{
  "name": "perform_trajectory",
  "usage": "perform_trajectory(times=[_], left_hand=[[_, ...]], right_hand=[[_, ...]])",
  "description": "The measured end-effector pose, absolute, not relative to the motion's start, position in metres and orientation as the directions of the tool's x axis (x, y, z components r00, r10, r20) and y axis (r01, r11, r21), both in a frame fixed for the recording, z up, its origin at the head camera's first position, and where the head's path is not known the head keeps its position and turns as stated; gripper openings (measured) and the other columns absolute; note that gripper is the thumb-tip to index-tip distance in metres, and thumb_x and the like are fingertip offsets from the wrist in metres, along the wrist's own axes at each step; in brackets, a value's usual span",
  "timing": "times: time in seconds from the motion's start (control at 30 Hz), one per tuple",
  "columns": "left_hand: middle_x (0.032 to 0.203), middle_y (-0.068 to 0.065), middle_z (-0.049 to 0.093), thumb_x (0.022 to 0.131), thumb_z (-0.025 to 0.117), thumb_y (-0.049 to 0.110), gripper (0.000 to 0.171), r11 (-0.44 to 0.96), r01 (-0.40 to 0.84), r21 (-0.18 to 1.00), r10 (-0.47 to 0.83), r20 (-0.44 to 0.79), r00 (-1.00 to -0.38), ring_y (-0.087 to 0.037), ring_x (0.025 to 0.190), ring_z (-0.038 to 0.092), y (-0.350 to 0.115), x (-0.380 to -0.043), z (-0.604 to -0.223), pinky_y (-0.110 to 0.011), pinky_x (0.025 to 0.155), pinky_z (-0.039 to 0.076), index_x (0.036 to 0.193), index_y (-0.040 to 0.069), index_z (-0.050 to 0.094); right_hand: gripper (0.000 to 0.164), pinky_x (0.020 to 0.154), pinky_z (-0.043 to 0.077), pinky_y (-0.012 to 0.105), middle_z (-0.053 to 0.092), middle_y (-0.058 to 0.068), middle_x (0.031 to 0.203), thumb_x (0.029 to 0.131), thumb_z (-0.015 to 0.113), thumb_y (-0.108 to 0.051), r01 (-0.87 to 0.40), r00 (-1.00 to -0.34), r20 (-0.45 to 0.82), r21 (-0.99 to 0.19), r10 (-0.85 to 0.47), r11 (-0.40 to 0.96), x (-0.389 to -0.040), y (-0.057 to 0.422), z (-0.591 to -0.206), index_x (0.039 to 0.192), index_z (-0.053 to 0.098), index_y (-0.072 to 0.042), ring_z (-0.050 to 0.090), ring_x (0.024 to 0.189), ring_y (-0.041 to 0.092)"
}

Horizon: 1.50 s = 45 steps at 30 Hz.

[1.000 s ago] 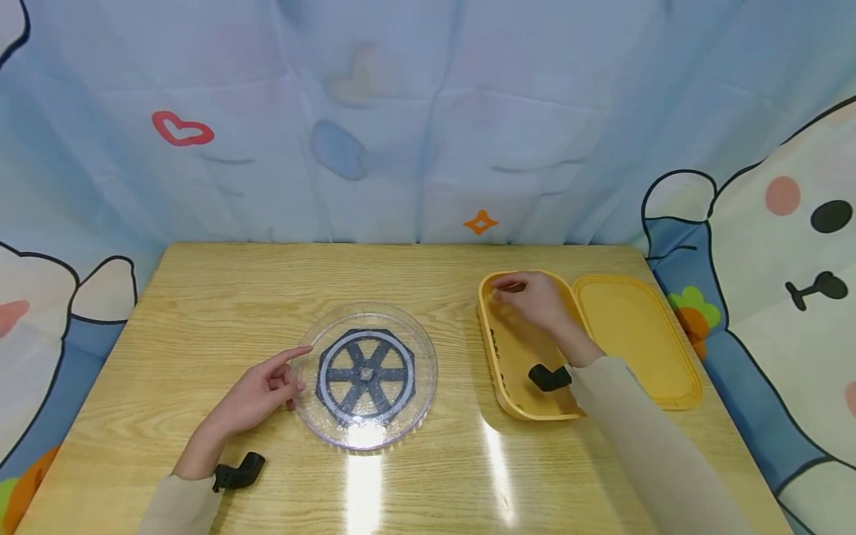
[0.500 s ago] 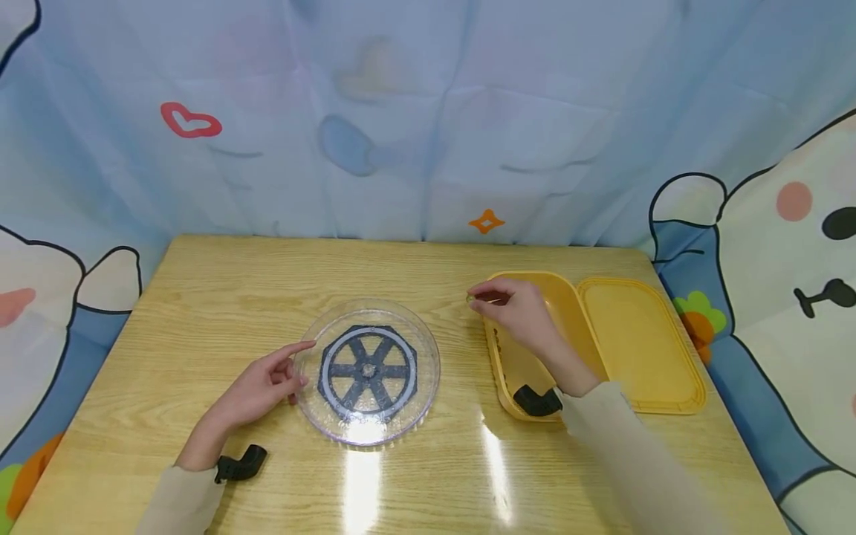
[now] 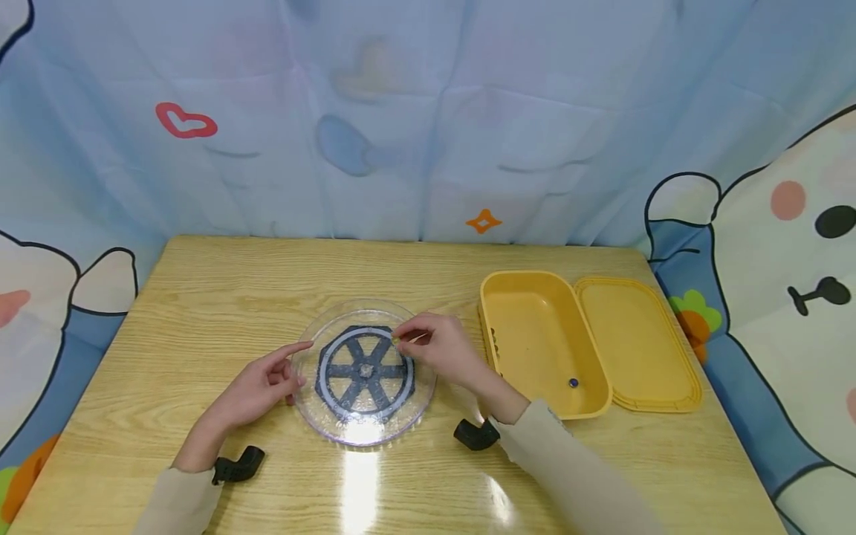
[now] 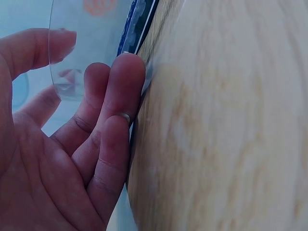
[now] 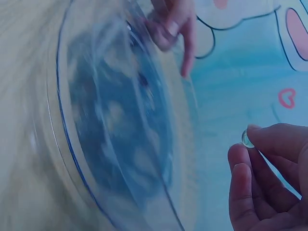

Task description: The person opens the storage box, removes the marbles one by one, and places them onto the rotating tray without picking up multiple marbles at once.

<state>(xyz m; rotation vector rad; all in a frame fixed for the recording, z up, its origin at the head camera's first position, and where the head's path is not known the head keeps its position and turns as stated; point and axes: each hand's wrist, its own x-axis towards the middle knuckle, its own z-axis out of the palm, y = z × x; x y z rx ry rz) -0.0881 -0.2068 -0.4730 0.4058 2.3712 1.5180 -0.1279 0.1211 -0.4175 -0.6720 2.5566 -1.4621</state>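
Observation:
A round clear plastic bowl [image 3: 366, 306] stands on the table, with a dark spoked pattern and a pale ring [image 3: 325, 371] showing through its bottom. At its left rim rests my left hand [image 3: 257, 390], index finger and thumb spread along the edge. In the left wrist view the left hand's fingers [image 4: 126, 82] lie loosely against the bowl's outside, close to the tabletop. My right hand [image 3: 444, 349] is above the bowl's right rim. Between thumb and fingertips it pinches a small clear glass marble [image 5: 247, 138], greenish-yellow inside.
Right of the bowl is a yellow plastic tub [image 3: 535, 342] with a dark blue marble [image 3: 574, 383] and several small dark things along its left wall. Its yellow lid [image 3: 642, 345] lies beside it. A printed curtain [image 3: 374, 134] hangs behind the table [image 3: 221, 297].
My right hand has lifted out of the yellow tub with the glass marble and moved left to the bowl. My left hand has stayed at the bowl's rim.

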Motion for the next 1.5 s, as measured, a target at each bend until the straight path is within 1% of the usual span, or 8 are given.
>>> perform_trajectory(times=[0.27, 0.43, 0.73, 0.83, 1.03, 1.23, 1.37, 1.5], left_hand=[[0.084, -0.009, 0.059, 0.098, 0.062, 0.007, 0.055, 0.398, 0.047, 0.916, 0.392, -0.124, -0.911, -0.022, 0.070, 0.065, -0.207, -0.088, -0.471, -0.035, 0.066, 0.057, 0.150, 0.008, 0.044], [0.085, -0.011, 0.060, 0.098, 0.061, 0.005, 0.056, 0.392, 0.035, 0.919, 0.392, -0.133, -0.910, -0.024, 0.070, 0.065, -0.206, -0.087, -0.469, -0.035, 0.066, 0.057, 0.150, 0.008, 0.043], [0.084, -0.010, 0.060, 0.097, 0.062, 0.005, 0.056, 0.385, 0.034, 0.922, 0.392, -0.130, -0.911, -0.024, 0.070, 0.065, -0.205, -0.087, -0.469, -0.035, 0.066, 0.057, 0.150, 0.008, 0.043], [0.084, -0.011, 0.061, 0.097, 0.062, 0.005, 0.056, 0.389, 0.037, 0.920, 0.391, -0.128, -0.911, -0.024, 0.070, 0.065, -0.205, -0.087, -0.469, -0.035, 0.066, 0.057, 0.150, 0.007, 0.043], [0.084, -0.010, 0.060, 0.097, 0.061, 0.005, 0.056, 0.392, 0.039, 0.919, 0.396, -0.130, -0.909, -0.024, 0.070, 0.065, -0.205, -0.087, -0.468, -0.035, 0.066, 0.057, 0.150, 0.008, 0.043], [0.083, -0.010, 0.060, 0.098, 0.061, 0.005, 0.055, 0.403, 0.046, 0.914, 0.394, -0.128, -0.910, -0.023, 0.070, 0.065, -0.206, -0.087, -0.468, -0.035, 0.066, 0.057, 0.150, 0.009, 0.044], [0.083, -0.009, 0.060, 0.098, 0.061, 0.005, 0.055, 0.410, 0.048, 0.911, 0.393, -0.129, -0.910, -0.023, 0.070, 0.065, -0.206, -0.087, -0.469, -0.034, 0.066, 0.056, 0.150, 0.009, 0.044], [0.083, -0.009, 0.060, 0.098, 0.061, 0.007, 0.055, 0.415, 0.052, 0.908, 0.394, -0.128, -0.910, -0.022, 0.070, 0.066, -0.206, -0.087, -0.471, -0.034, 0.065, 0.056, 0.150, 0.009, 0.044]], right_hand=[[0.014, 0.072, 0.057, 0.024, 0.071, 0.001, 0.095, 0.089, 0.075, -0.005, -0.255, -0.871, 0.017, -0.870, -0.491, 0.422, -0.124, 0.096, -0.428, 0.103, 0.076, -0.004, 0.066, 0.083, 0.011], [0.015, 0.072, 0.056, 0.023, 0.071, 0.002, 0.095, 0.089, 0.075, -0.006, -0.275, -0.853, 0.014, -0.861, -0.522, 0.428, -0.127, 0.089, -0.429, 0.104, 0.075, -0.004, 0.066, 0.083, 0.010], [0.018, 0.073, 0.056, 0.021, 0.072, 0.005, 0.096, 0.089, 0.074, -0.004, -0.284, -0.830, 0.005, -0.864, -0.557, 0.416, -0.134, 0.084, -0.434, 0.107, 0.074, 0.001, 0.067, 0.082, 0.008], [0.019, 0.073, 0.056, 0.021, 0.072, 0.005, 0.097, 0.090, 0.074, -0.005, -0.278, -0.834, -0.002, -0.862, -0.552, 0.423, -0.135, 0.084, -0.435, 0.108, 0.074, 0.001, 0.067, 0.082, 0.008], [0.021, 0.073, 0.057, 0.024, 0.071, 0.003, 0.096, 0.090, 0.073, -0.005, -0.204, -0.850, -0.054, -0.883, -0.523, 0.423, -0.136, 0.088, -0.427, 0.110, 0.073, 0.001, 0.069, 0.083, 0.013], [0.020, 0.072, 0.057, 0.024, 0.072, 0.003, 0.097, 0.090, 0.074, -0.006, -0.226, -0.869, -0.030, -0.865, -0.494, 0.449, -0.141, 0.100, -0.418, 0.109, 0.074, 0.000, 0.068, 0.085, 0.015], [0.019, 0.073, 0.057, 0.026, 0.072, 0.007, 0.098, 0.090, 0.073, -0.005, -0.244, -0.883, -0.002, -0.851, -0.469, 0.464, -0.146, 0.113, -0.411, 0.108, 0.074, 0.001, 0.069, 0.086, 0.018], [0.019, 0.077, 0.057, 0.029, 0.072, 0.009, 0.101, 0.090, 0.073, -0.004, -0.216, -0.911, -0.012, -0.838, -0.413, 0.502, -0.153, 0.133, -0.403, 0.108, 0.074, 0.001, 0.069, 0.090, 0.021]])
